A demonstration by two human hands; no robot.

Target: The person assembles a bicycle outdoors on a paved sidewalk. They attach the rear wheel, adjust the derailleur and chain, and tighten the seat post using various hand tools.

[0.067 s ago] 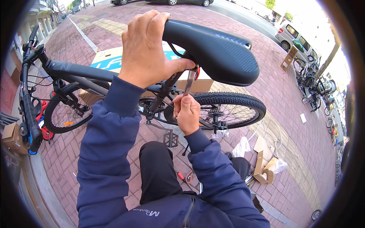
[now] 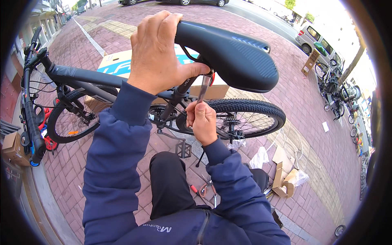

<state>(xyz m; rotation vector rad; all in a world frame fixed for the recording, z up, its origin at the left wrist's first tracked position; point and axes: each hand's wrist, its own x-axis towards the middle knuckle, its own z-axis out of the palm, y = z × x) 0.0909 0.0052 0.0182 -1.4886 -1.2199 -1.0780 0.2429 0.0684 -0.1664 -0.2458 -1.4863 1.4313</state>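
In the upper middle of the frame, a saddle (image 2: 232,57) sits between and above the two hands. The left hand (image 2: 157,53) is partly closed over its left end, fingers bent across the top and thumb stretched out beneath, reaching the upper end of a wrench (image 2: 204,87); whether the thumb presses on the tool I cannot tell. Just below, near the centre, the right hand (image 2: 202,122) is curled into a fist around the wrench's lower part, thumb lying uppermost along it. The tool stands nearly upright, tilted a little to the right, its top close under the saddle beside a small red piece (image 2: 212,78).

The wrench is smooth, shiny metal, slim and straight. The frame (image 2: 87,73) of the bicycle, running to the left, is dark grey and matt, with thick tubes; the rear tyre (image 2: 281,118), right of centre, is black rubber with a knobbly tread. A flat cardboard carton (image 2: 114,61) with blue and white print lies behind the bicycle, on reddish brick paving (image 2: 65,175).

The saddle itself is black, long and rounded, broad toward the right and narrower at the gripped end, with a soft sheen along its upper edge and fine ribbed lines across its side.
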